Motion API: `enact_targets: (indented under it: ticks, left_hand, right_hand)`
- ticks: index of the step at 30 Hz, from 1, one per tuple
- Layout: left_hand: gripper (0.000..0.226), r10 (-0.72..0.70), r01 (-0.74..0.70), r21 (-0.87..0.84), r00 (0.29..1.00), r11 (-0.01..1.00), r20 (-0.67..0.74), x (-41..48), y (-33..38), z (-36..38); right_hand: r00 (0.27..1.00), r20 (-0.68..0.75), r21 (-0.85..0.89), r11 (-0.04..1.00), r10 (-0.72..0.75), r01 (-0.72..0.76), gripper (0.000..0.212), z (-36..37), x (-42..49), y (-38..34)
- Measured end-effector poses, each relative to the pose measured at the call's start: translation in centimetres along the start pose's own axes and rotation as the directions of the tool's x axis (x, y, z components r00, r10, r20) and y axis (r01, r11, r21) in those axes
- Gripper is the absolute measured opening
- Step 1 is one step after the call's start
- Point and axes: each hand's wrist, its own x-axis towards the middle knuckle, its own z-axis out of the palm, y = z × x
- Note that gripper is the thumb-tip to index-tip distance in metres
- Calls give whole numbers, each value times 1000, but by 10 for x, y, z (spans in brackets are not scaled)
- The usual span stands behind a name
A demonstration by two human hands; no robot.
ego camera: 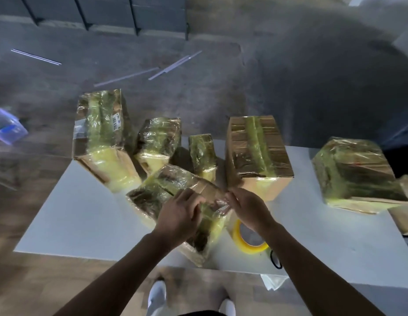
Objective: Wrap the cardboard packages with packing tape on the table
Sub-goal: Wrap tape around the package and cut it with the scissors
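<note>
At the middle of the near edge of the flat white desk (84, 213) lies the brown cardboard package bound in glossy yellowish clear tape (153, 197), set askew, with one corner reaching that edge. The left hand (178, 215) sits on its top, fingers curled down over the wrapping and gripping it in place. The right hand (246, 208) pinches a crinkled end of clear tape (218, 201) at the package's far right corner, thumb and fingertips closed on the film. Below that wrist a yellow-tinted roll of packing tape (248, 241) lies flat just beside the package, with a thin black loop (275, 258) near it.

The package looks light and fairly stiff, though its creased card would likely give under a squeeze. The taped skin is probably slick, so a flat palm on top or a hold across two edges should serve better than fingertips. The loose film will cling to itself unless kept taut.

Along the far edge stand five more taped cardboard boxes (257, 153), from the far left corner to the right side.
</note>
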Motion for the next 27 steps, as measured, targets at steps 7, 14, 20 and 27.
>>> enact_targets:
  ticks: [7, 14, 20, 27]
  left_hand:
    - [21, 54, -50, -106, 998, 993, 36, 28, 55, 44]
    - [16, -70, 84, -70, 979, 994, 193, 33, 81, 65]
    - [22, -194, 214, -27, 924, 976, 329, 37, 82, 67]
    - [25, -304, 336, -57, 902, 940, 307, 38, 84, 61]
  right_hand:
    - [972, -41, -155, 959, 233, -237, 32, -6, -33, 39]
    - [935, -50, -334, 877, 350, -346, 30, 14, -62, 78]
    - [883, -55, -333, 825, 466, -456, 53, 31, -69, 86]
    - [808, 6, -261, 781, 590, -568, 36, 28, -60, 93]
